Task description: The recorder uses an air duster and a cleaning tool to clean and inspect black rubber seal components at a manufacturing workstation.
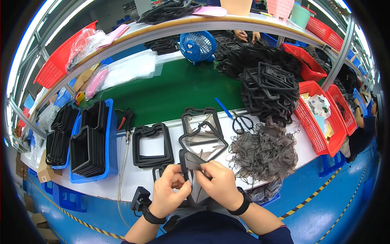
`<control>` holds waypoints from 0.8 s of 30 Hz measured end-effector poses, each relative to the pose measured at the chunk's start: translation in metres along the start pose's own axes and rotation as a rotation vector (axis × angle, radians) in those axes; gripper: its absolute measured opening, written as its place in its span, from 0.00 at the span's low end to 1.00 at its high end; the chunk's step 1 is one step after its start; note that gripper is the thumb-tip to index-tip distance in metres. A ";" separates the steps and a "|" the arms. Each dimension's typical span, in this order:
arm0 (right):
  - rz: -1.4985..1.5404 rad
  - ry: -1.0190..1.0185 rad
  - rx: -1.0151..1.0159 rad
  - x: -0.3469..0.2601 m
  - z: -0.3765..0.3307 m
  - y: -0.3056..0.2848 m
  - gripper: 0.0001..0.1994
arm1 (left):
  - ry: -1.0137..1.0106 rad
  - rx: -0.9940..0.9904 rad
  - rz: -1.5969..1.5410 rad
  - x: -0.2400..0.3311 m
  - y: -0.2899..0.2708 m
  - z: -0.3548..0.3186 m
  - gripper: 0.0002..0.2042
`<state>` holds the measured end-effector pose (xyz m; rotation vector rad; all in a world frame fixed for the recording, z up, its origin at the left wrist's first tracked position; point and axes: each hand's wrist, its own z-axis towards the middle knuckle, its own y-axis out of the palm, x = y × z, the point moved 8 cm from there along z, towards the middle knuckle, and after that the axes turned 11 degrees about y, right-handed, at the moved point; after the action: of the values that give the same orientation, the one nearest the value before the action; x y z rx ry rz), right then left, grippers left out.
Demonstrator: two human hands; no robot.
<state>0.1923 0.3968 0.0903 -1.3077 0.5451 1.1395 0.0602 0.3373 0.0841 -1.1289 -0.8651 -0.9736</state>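
At the table's near edge I hold a black frame [183, 162] with sheer dark mesh [192, 159] on it. My left hand [171, 189] is closed on the frame's left side, thumb and fingers bent together. My right hand [219, 183] pinches the mesh near the frame's upper part. Just beyond lie two more black frames with mesh [205, 140], overlapping at an angle. A stack of bare black frames [152, 145] is left of them. To the right spreads a loose heap of dark sheer mesh pieces [266, 152].
Black scissors [242, 123] and a blue strip [223, 107] lie beyond the mesh heap. Blue baskets [111, 138] of stacked frames stand left, near an air gun [126, 118]. A tall frame pile [270, 89], a red basket [321, 118] and a blue fan [198, 46] are farther off.
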 end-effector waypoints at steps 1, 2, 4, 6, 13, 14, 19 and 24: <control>0.019 0.029 -0.009 0.004 0.003 -0.004 0.06 | -0.065 0.047 -0.161 -0.007 -0.004 -0.002 0.14; 0.018 0.028 -0.011 0.008 0.005 -0.006 0.06 | -0.130 0.095 -0.322 -0.014 -0.007 -0.004 0.14; 0.025 0.005 0.169 0.016 0.008 -0.028 0.06 | -0.189 0.122 -0.455 -0.017 -0.008 -0.003 0.12; 0.011 0.100 0.213 0.033 0.014 -0.046 0.07 | -0.077 0.220 -0.583 -0.023 -0.020 -0.001 0.11; 0.818 0.574 0.261 0.135 0.023 -0.095 0.05 | -0.014 0.045 -1.408 -0.017 -0.022 -0.002 0.08; 1.029 0.576 0.237 0.158 0.027 -0.099 0.05 | -0.041 0.069 -1.409 -0.017 -0.026 -0.006 0.07; 1.367 0.641 0.654 0.235 0.014 -0.161 0.02 | -0.007 0.086 -1.398 -0.011 -0.049 -0.015 0.07; -0.032 0.939 0.241 0.212 0.019 -0.196 0.13 | 0.006 0.388 -1.051 -0.005 -0.076 -0.009 0.10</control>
<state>0.4438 0.5128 0.0053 -1.5833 1.2892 0.3478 -0.0126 0.3194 0.1018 -0.2754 -1.6149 -1.5445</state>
